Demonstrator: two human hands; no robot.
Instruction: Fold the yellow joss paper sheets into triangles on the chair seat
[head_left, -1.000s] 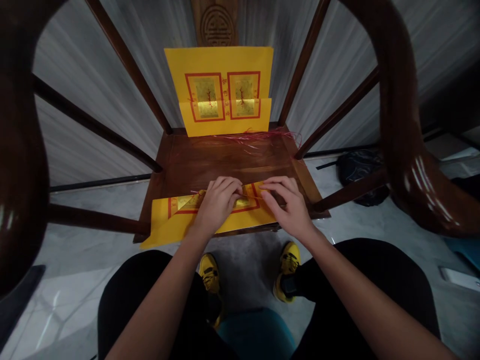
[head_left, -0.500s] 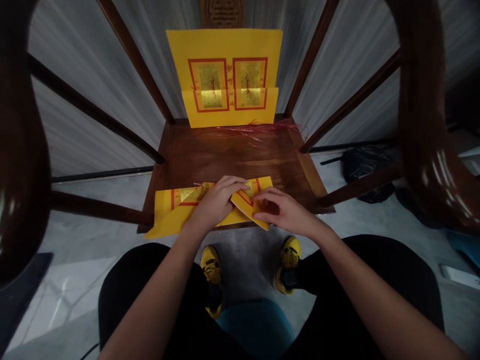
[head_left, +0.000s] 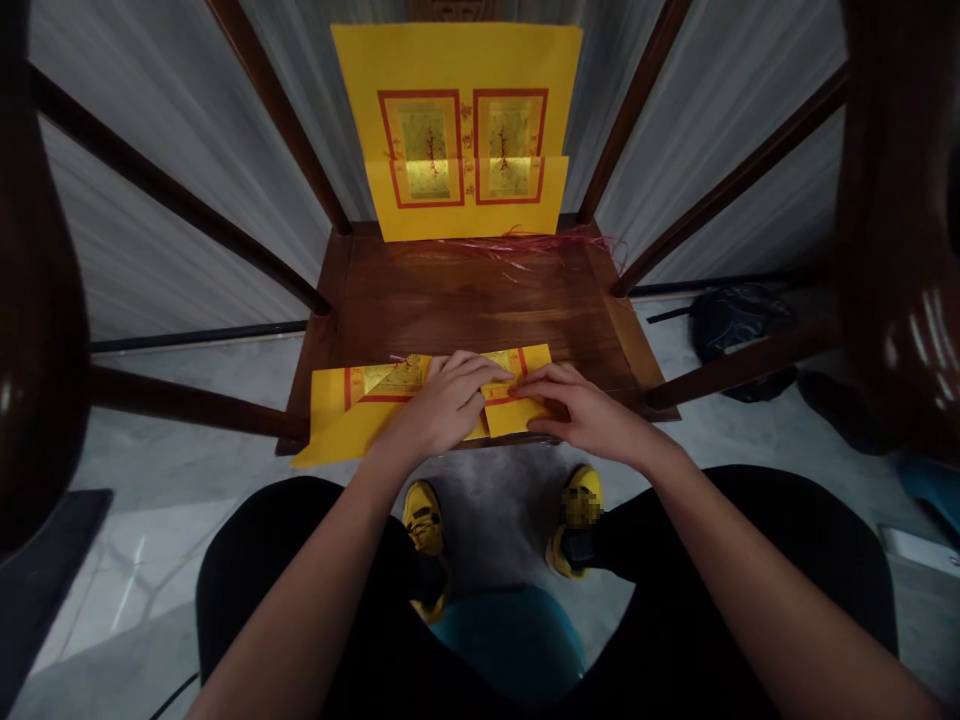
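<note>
A sheet of yellow joss paper point(head_left: 330, 415) with red borders and gold patches lies across the front edge of the wooden chair seat. Its left part has a slanting fold, and a flap point(head_left: 504, 415) is folded over at the right. My left hand point(head_left: 450, 405) rests on the middle of the sheet, fingers stretched out and pressing down. On the flap's right side is my right hand point(head_left: 574, 405), its thumb below and its fingers above, gripping the paper. The fingers and palms hide part of the folds.
More yellow joss paper point(head_left: 457, 60) leans upright against the chair back. Pink strings point(head_left: 540, 243) lie on the rear of the wooden seat point(head_left: 450, 300). Dark chair arms and spindles flank both sides. A black backpack point(head_left: 739, 330) sits on the floor at right; a blue stool point(head_left: 517, 640) is below.
The right flap, slanted and lifted before, now lies flatter and squarer to the sheet. My right hand has moved slightly right with it; my left hand stays pressed on the paper. The view shifted slightly.
</note>
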